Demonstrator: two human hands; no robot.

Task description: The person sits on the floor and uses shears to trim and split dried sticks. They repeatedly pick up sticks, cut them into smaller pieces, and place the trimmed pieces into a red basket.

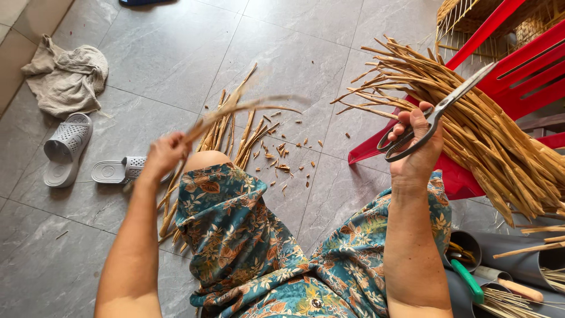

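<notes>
A thin, dry reed strip [235,111], motion-blurred, is pinched at its near end by the closed left hand [166,153]. Large scissors [435,112] are gripped at right by the right hand [416,147]. The strip is judged light, springy and brittle.

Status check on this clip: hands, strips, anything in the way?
Left hand shut on thin tan fibre strips, blurred. Right hand shut on large grey metal scissors, blades closed. Dried tan stalk bundle lies on red plastic chair beside.

Head camera looks steeply down, close above lap.
</notes>
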